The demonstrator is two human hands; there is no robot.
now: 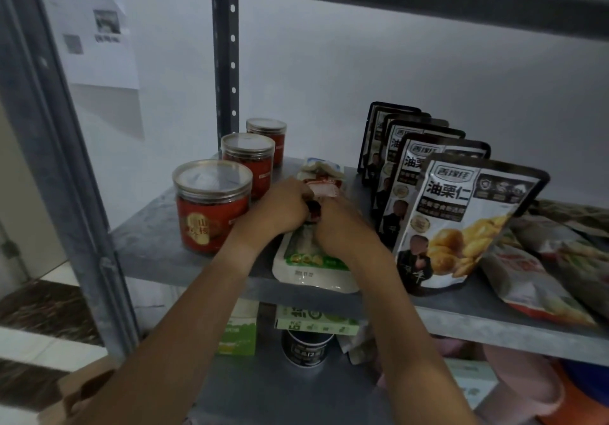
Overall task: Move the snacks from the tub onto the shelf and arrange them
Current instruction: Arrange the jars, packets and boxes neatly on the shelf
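Both hands, the left hand (280, 209) and right hand (339, 227), are gripping white snack packs (313, 260) lying just right of the red jars (211, 204) on the shelf (148, 243); squaring them up gently looks wise.

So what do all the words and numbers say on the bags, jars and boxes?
"油栗仁" on the front chestnut pouch; its logo above and the small print are too blurred.
"油栗" shows on the second pouch; the rest is hidden.
"山楂", I think, on the nearest red jar; it is blurry.
"12" on the dark cup on the lower shelf.
The wall paper and the white packet under the hands: unreadable.
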